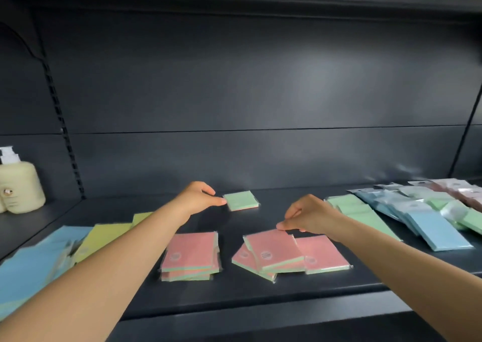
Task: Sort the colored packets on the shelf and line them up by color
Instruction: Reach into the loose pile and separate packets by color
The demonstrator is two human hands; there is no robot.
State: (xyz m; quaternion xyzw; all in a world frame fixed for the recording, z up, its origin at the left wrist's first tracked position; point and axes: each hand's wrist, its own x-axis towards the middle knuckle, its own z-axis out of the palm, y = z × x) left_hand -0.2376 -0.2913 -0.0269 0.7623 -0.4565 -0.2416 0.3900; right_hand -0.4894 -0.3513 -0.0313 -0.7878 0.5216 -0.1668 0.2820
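Dim, cool lighting. Soft glare patch on back panel (300, 80) toward 1 o'clock. Wide-angle bowing of shelf (260, 297) edges. Blue packets (31, 266) at 8 o'clock motion-blurred; centre acceptably sharp. Corners dark.

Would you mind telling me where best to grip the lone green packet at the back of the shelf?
Probably pinch the green packet at its left edge, where the left hand already touches; it lies flat and alone, so that edge is free.

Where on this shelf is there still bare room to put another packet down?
Bare shelf runs along the front edge below the pink packets, and at the back between the lone green packet and the cream bottle. The right pile is crowded.
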